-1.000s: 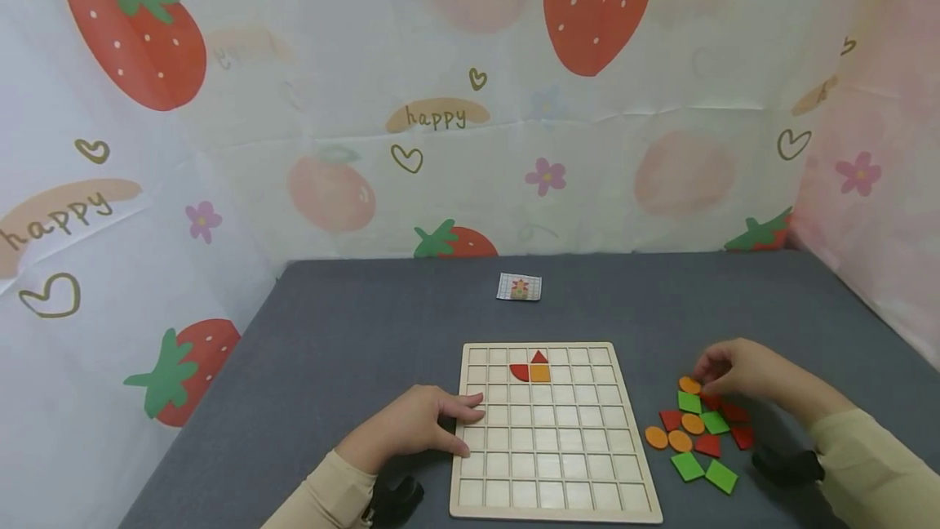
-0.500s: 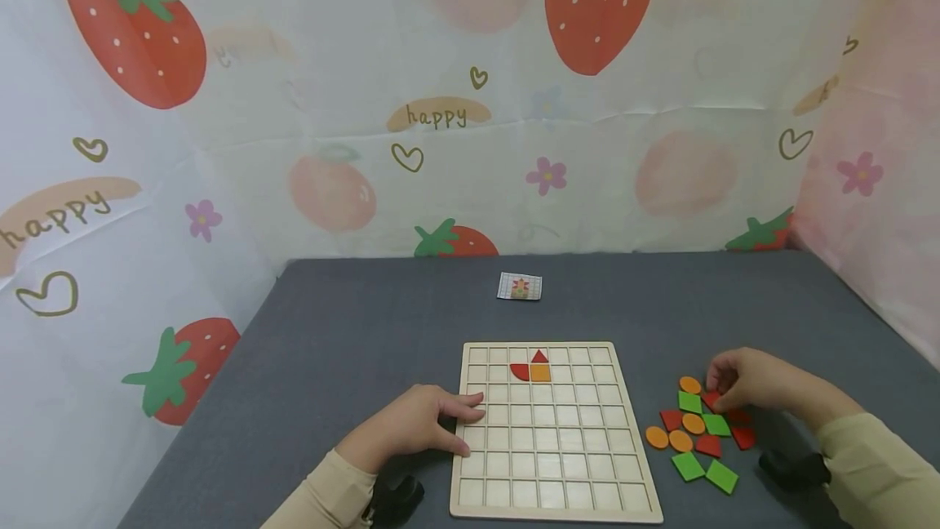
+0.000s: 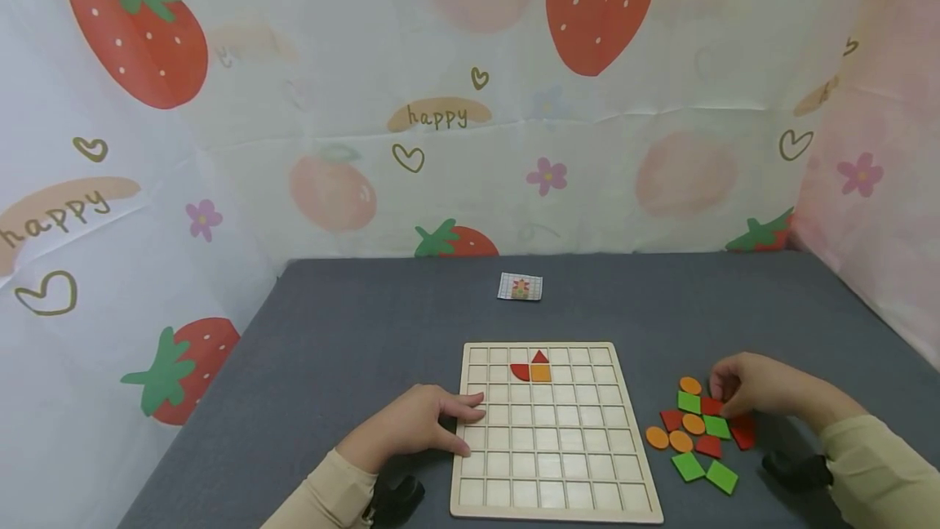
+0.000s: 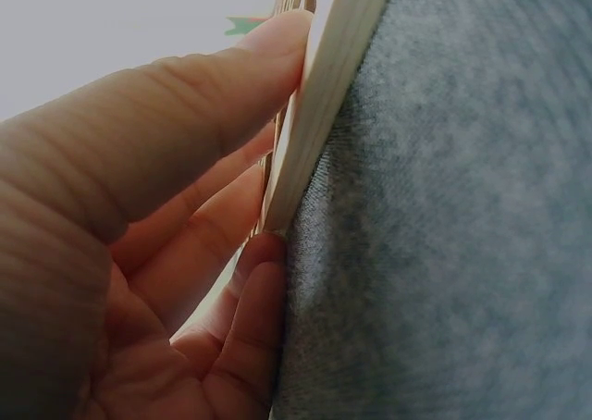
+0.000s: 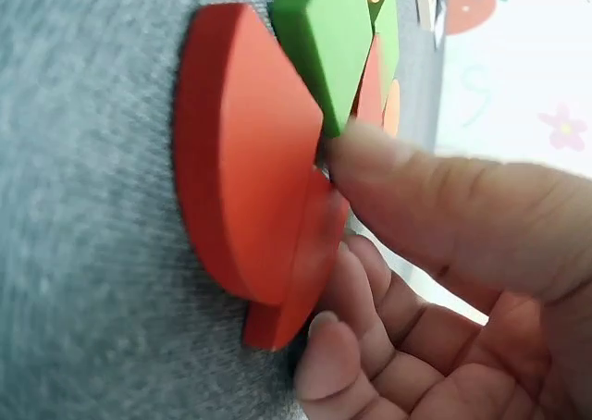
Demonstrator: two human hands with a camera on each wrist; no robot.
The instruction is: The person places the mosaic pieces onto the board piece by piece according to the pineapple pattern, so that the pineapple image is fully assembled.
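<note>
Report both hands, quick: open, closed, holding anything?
Left hand: open, resting on the edge of the grid board.
Right hand: bent at the red pieces; whether it grips one cannot be told.

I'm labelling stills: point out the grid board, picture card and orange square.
Grid board (image 3: 549, 439), head view: bare cell near its middle.
Picture card (image 3: 520, 287), head view: its printed middle.
Orange square (image 3: 540, 373), head view: its face.

The head view is softly, evenly lit; in the left wrist view, the backdrop (image 4: 157, 18) looks overbright, the counter (image 4: 444, 207) dim.
</note>
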